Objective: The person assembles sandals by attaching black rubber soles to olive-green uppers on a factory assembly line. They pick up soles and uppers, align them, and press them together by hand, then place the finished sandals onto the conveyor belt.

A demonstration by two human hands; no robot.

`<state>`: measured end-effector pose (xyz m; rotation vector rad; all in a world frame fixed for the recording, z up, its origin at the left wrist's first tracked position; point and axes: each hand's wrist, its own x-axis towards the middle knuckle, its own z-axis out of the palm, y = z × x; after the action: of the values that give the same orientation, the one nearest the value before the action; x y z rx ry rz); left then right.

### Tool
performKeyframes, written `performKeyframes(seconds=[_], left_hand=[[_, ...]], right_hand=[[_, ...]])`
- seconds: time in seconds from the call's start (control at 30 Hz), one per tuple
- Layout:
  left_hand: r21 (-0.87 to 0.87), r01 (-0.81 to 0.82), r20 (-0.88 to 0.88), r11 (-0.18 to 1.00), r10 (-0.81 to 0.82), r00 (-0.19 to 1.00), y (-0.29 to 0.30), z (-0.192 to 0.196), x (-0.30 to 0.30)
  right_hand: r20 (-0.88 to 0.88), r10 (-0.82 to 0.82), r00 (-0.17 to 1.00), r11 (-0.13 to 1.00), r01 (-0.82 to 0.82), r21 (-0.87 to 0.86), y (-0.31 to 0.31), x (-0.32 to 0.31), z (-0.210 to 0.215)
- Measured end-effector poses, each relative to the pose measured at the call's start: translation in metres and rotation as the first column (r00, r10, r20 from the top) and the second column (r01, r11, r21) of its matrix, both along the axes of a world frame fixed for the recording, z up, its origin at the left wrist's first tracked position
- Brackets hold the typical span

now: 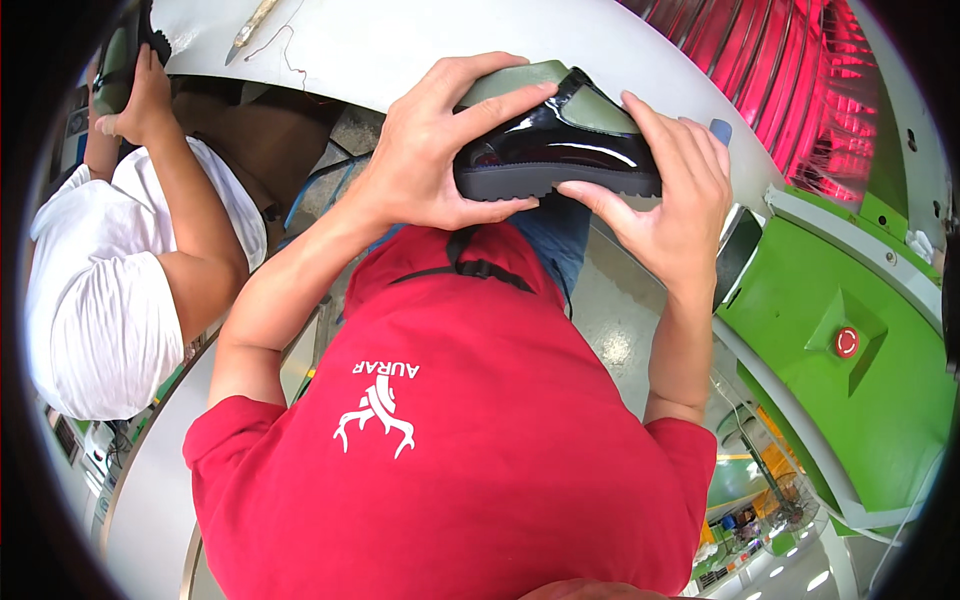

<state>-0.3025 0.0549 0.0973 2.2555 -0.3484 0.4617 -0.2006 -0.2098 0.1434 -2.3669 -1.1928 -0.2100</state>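
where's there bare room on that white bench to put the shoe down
Bare white bench lies just beyond the glossy black shoe, between the thin tool with its cord on the left and the red-lit ribbed guard on the right. It is crowded at the left end, where a co-worker's hand holds another shoe. Left hand and right hand both grip the shoe.

We are on a shoe factory floor, at a production line. The landmark is the curved grey table (pixel 400 40) that arcs past us like a conveyor. Just beyond it to the right sits a machine housing with red-lit ribbed slats (pixel 790 80), and below that a green machine casing (pixel 850 400) carrying a red round stop button (pixel 846 342). At the table's left end another worker in a white shirt (pixel 100 300) handles a shoe part. A glossy black shoe (pixel 560 150) is being worked against the table's near edge.
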Motion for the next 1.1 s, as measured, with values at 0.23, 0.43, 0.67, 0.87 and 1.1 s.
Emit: performKeyframes(seconds=[0.23, 0.43, 0.67, 0.87, 1.1], left_hand=[[0.06, 0.086, 0.032, 0.995, -0.088, 0.996, 0.006, 0.009, 0.012], [0.31, 0.132, 0.013, 0.942, -0.143, 0.99, -0.019, 0.031, 0.05], [0.389, 0.184, -0.003, 0.903, -0.198, 0.98, -0.051, 0.022, 0.076], [0.363, 0.185, 0.002, 0.914, -0.199, 0.98, -0.048, 0.027, 0.074], [0.166, 0.301, -0.054, 0.939, -0.296, 0.954, -0.036, 0.022, 0.087]], right_hand=[[0.05, -0.15, 0.987, 0.976, 0.14, 0.167, -0.005, -0.02, -0.016], [0.032, -0.288, 0.957, 0.943, 0.278, 0.182, -0.002, -0.038, -0.021], [-0.265, -0.096, 0.96, 0.967, 0.152, 0.203, -0.047, -0.021, -0.003], [-0.216, -0.056, 0.975, 0.968, 0.106, 0.227, -0.045, -0.014, -0.001], [-0.366, -0.15, 0.919, 0.828, 0.319, 0.461, -0.06, -0.02, -0.024]])
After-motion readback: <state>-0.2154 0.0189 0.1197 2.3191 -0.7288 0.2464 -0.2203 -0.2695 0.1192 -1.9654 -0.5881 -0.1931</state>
